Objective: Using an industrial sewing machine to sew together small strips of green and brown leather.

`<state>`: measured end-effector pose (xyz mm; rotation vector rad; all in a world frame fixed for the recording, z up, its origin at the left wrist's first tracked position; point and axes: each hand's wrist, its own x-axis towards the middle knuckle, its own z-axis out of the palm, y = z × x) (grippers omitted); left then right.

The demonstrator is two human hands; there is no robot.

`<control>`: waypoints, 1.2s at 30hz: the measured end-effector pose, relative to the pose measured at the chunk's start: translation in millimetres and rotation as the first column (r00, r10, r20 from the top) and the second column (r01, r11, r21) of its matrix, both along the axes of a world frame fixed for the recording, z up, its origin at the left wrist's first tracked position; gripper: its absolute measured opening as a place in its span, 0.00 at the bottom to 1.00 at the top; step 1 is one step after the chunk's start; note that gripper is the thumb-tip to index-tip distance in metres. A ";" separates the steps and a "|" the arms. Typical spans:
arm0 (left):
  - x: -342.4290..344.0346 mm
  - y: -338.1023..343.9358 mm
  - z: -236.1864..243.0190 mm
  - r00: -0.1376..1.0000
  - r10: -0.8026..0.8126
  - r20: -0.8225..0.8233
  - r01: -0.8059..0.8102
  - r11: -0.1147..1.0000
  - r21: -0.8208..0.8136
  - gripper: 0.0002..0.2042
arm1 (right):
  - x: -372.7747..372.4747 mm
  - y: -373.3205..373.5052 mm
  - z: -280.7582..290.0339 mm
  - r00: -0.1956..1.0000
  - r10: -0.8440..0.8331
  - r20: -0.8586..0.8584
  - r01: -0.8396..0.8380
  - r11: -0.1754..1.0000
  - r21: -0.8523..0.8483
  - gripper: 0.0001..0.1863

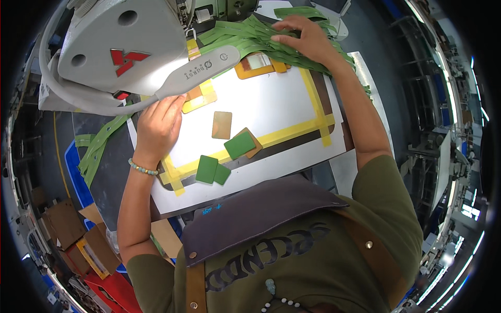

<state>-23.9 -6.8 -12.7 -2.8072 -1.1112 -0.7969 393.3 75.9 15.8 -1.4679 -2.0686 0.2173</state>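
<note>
My left hand [159, 125] is beside the sewing machine head, its fingers pressed together with the tips partly hidden behind the grey lamp [203, 68]. The fingertips meet the edge of a small yellow-taped plate [201, 101]; what they pinch, if anything, I cannot make out. My right hand [308, 41] is over a heap of green fabric strips [245, 34] at the back, thumb and fingers apart. Just in front of that heap lies a yellow-framed template [255, 65]. Green strips [104, 135] also hang left of my left wrist.
The large grey machine head [109, 47] takes up the back left. A white sheet edged with yellow tape [276, 136] covers the work surface. On it lie green cards [207, 169] and a tan card [222, 125]. Cardboard boxes [62, 224] and a blue crate [77, 175] stand lower left.
</note>
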 end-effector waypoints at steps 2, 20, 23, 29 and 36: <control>0.4 -0.3 -0.8 1.000 -0.001 0.017 0.001 1.000 0.002 0.17 | -1.0 1.2 1.5 0.999 0.021 0.033 -0.019 0.998 -0.060 0.16; -2.6 1.1 -0.3 0.998 -0.014 0.060 0.014 1.000 0.000 0.16 | 13.1 6.8 28.8 0.879 -0.103 -0.465 -0.091 0.922 -0.377 0.07; -5.3 -0.7 -2.0 0.998 -0.009 0.067 0.010 1.000 -0.015 0.16 | -0.8 2.9 23.6 0.874 -0.089 -0.478 -0.115 0.918 -0.380 0.05; -6.5 0.9 -7.0 0.999 -0.018 0.050 0.018 1.000 0.001 0.15 | -21.7 -4.1 -16.3 0.958 0.280 -0.059 -0.265 0.945 0.190 0.08; -3.8 3.1 -5.2 0.999 -0.001 0.051 0.002 1.000 -0.013 0.15 | -14.6 4.5 -9.9 0.987 0.157 -0.021 -0.155 0.986 0.053 0.11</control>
